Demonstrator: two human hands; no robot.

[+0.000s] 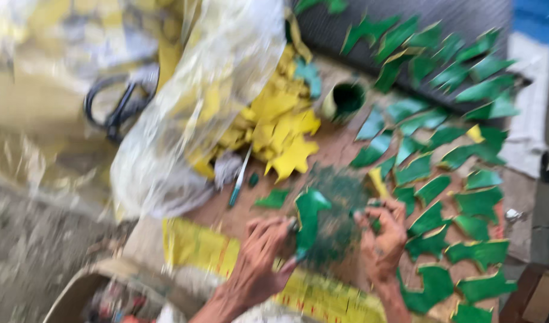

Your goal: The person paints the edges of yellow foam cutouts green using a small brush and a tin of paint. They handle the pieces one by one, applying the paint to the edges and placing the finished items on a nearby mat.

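A brown desk (340, 152) is carrying everything, and the green-stained patch (337, 209) near its front edge is serving as the landmark here. Left of and beyond the patch, a big clear plastic bag (185, 113) is slumping over the desk. Right of the patch, rows of green cut-outs (460, 149) are lying spread out, reaching to the far edge. Beyond the patch, a heap of yellow cut-outs (280, 125) is sitting against the bag. Far left of the patch, black scissors (116, 107) are resting under plastic. Just beyond the patch, a small green-stained pot (345, 100) is standing upright.

On the patch's left edge, the left hand (259, 260) is pinching a green piece (309, 218) and holding it up on end. On the right edge, the right hand (382, 236) is curling its fingers together; blur is hiding whether it is gripping anything. Left of the patch, a thin brush (240, 178) is lying on the desk.
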